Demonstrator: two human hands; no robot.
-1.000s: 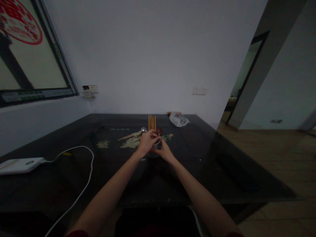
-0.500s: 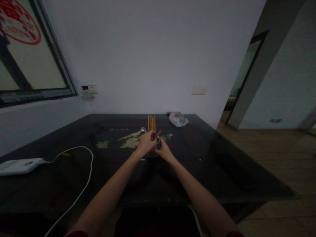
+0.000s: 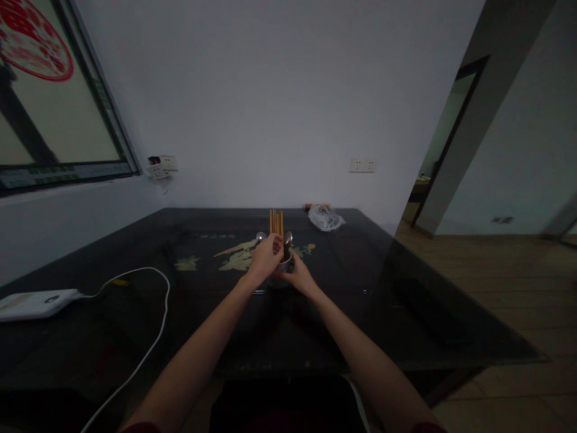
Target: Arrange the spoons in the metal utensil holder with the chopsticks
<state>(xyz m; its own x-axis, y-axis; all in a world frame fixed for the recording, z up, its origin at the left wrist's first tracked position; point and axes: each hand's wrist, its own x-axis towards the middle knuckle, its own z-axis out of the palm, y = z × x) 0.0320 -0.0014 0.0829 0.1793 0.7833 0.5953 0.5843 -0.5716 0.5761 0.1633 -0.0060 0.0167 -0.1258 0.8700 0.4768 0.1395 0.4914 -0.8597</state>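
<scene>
My right hand [image 3: 301, 275] curls round the cup [image 3: 285, 264] over the counter [image 3: 351, 264]; spoon [image 3: 289, 237] bowl-up, near-vertical, just right of my nearer left hand [image 3: 265, 258], fingers bunched, grip unclear.

Lower ends of chopsticks [image 3: 276, 222] out of sight behind left hand [image 3: 265, 259]

1. Upright chopsticks [image 3: 276, 222], flanked by a left spoon [image 3: 261, 237] and a right spoon [image 3: 288, 238], bar the way over the cup [image 3: 286, 265].
2. The left hand [image 3: 265, 257] and right hand [image 3: 299, 276] crowd its sides.
3. I see passage over the table [image 3: 351, 319] right of the forearms.
4. Leftward, a looping cable [image 3: 166, 300] could snag a hand.
5. Back right, a plastic bag [image 3: 325, 218] obstructs.
</scene>
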